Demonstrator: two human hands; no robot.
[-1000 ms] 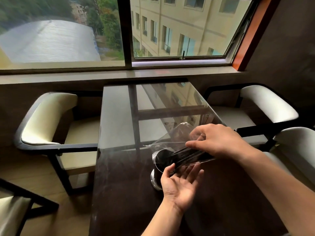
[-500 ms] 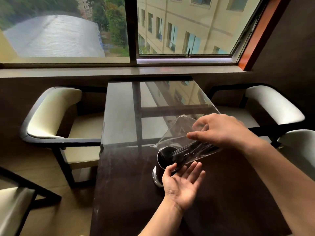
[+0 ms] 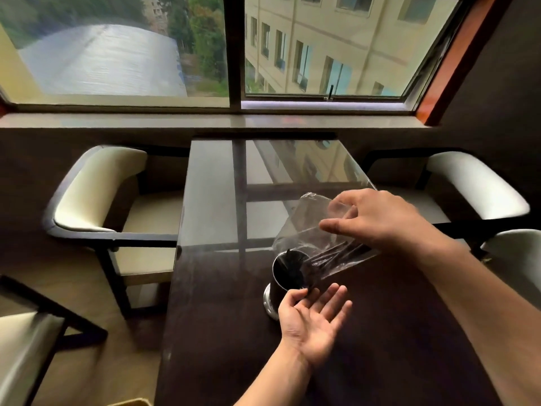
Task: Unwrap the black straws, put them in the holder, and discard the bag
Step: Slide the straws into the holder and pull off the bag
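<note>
A round metal holder (image 3: 276,288) stands on the dark table (image 3: 228,347), tilted slightly toward me. Black straws (image 3: 328,257) slant from a clear plastic bag (image 3: 304,230) down into the holder's mouth; several ends are inside. My right hand (image 3: 377,221) is above and right of the holder, pinching the bag's upper part. My left hand (image 3: 314,320) is palm up just in front of the holder, its thumb and forefinger touching the lowest straw ends at the rim.
Cream chairs with black frames stand at the left (image 3: 99,206) and right (image 3: 474,189) of the table, another at the near left (image 3: 23,347). A window sill (image 3: 205,121) runs behind the table's far end. A yellowish object's edge (image 3: 131,402) shows at the bottom.
My right hand has lifted the bag higher and to the right, its fingers spreading. More of the straws have slid out of the bag into the holder. My left hand stays under the rim.
</note>
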